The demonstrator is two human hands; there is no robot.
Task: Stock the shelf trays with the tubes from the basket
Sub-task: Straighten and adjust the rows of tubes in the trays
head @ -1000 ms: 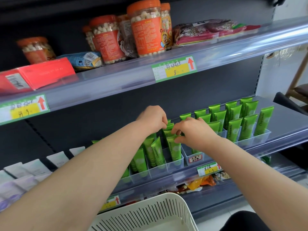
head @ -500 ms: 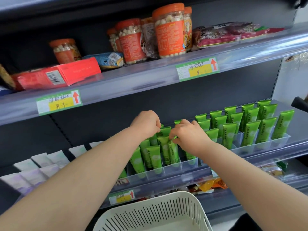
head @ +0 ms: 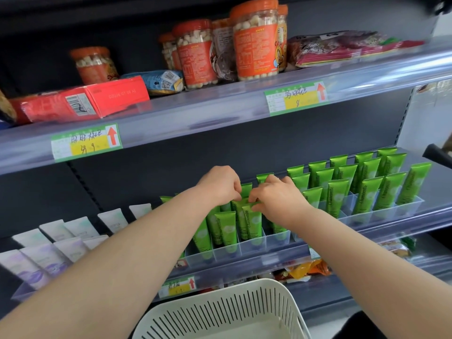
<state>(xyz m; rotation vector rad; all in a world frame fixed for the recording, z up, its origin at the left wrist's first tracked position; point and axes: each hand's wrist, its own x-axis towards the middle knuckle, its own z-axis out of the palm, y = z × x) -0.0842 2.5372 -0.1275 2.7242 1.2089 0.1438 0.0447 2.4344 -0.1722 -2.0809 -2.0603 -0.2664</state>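
Nearest to me is the white basket [head: 220,311]. The part of its floor that I can see has no tube in it. Above it my two forearms reach up to the middle tray [head: 271,243] on the shelf.

Compared w/ 1 s ago, the hands did not leave this spot. Only the cam swung a bit, so the shelf sits more to the right in the frame. The left hand [head: 220,184] has its fingers curled down, and the right hand [head: 278,199] came closer to it. Now the fingertips of both meet on the flat top edge of one green tube [head: 250,223] and pinch it.

This tube stands in the front row, foot inside a tray compartment, approx. upright, touching the tubes beside it. I think this means the tube is already placed and I only straighten it, so this step is nearly done. After it I must check the basket for any rest.

Farther right, the right tray [head: 406,210] holds rows of the same tubes. Farthest are the jars [head: 254,42] on the upper shelf [head: 220,111].
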